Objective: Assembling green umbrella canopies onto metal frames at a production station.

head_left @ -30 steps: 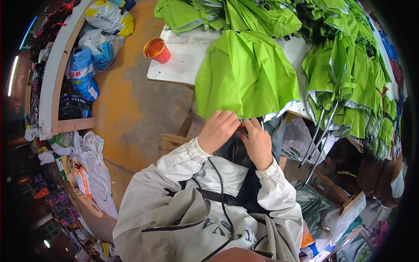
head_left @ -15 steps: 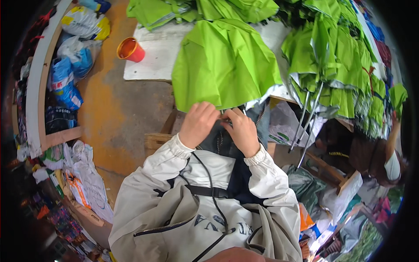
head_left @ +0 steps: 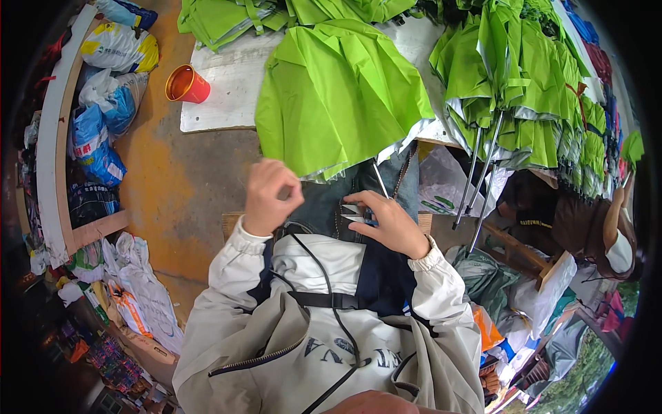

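So the person's sitting with a bright green umbrella spread over their lap, its canopy running from the knees up onto the white board just past it. Looks like the sewing-the-cover-to-the-frame stage: the right hand sits at the near hem of the umbrella, fingers curled down on the silvery edge of the fabric where a thin metal rib pokes out, pinning that spot against the lap. The left hand is lifted just left of that hem, thumb and fingertips pinched tight together like it's holding a needle or thread, but whatever's in there is too small to make out, so can't honestly tell. My guess is a stitch is being pulled through at the rib tip. Next move probably wants the pinched hand to come back down to the same spot by the right fingers, keeping the hem lined up on the rib so the fabric doesn't slip off. An orange cup sits on the far left corner of the board, and a big pile of the same green umbrellas hangs to the right of the one being worked on.
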